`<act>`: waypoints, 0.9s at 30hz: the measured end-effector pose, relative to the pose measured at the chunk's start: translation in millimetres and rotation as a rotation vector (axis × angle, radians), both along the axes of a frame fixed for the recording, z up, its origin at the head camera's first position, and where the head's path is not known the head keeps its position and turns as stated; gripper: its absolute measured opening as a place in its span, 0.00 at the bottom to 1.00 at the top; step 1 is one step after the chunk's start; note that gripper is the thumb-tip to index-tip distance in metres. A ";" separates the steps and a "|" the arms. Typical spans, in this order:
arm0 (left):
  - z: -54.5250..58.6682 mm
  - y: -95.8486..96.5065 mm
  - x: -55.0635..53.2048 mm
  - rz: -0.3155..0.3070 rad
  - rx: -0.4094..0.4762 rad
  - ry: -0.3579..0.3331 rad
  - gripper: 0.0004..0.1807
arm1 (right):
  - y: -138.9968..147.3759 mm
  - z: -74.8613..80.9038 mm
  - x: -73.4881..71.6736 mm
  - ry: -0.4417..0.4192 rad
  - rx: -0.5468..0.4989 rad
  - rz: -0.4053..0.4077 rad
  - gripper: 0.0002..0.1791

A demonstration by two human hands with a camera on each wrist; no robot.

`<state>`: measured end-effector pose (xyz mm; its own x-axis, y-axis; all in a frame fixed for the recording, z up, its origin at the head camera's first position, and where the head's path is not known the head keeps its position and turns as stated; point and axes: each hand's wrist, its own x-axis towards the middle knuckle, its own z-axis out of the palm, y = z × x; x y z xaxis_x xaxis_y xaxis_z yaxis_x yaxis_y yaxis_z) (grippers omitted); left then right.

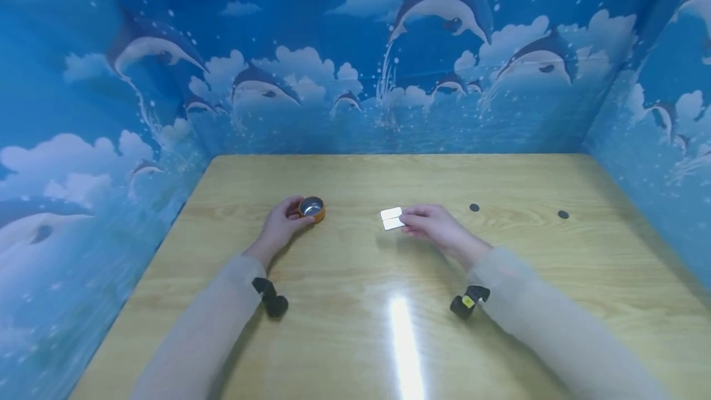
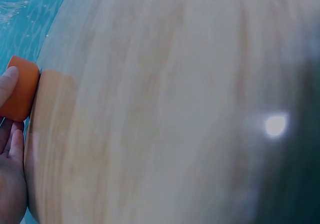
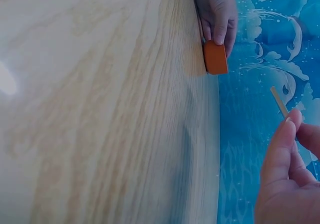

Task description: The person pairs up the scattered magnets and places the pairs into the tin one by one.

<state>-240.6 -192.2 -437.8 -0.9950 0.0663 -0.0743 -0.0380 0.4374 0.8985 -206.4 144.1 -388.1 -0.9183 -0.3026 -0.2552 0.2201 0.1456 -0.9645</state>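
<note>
- Head view: the left hand [image 1: 280, 222] is curling round the orange cup [image 1: 312, 208], which is standing upright on the bench [image 1: 355, 326], left of centre. The right hand [image 1: 430, 224] is pinching two white cards [image 1: 392, 218] at their right ends; their long axes are running left-right, pointing towards the cup. The cup is lying well to the left of the cards, nearer the left hand.
- Left wrist view: fingertips [image 2: 9, 83] are pressing the cup [image 2: 21, 94] side.
- Right wrist view: the right hand [image 3: 287, 184] is pinching a card edge-on [image 3: 279, 101]; the cup [image 3: 215, 57] is sitting beyond, held by the left hand [image 3: 216, 11].
</note>
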 end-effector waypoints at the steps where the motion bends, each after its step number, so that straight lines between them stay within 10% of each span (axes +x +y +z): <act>1: 0.0 -0.1 0.4 0.000 0.001 -0.001 0.38 | -1.3 -0.2 -0.5 0.001 0.001 -0.002 0.22; 27: -0.5 -0.6 0.9 -0.009 -0.010 0.000 0.38 | -38.9 4.8 -22.1 -0.024 -0.011 -0.001 0.18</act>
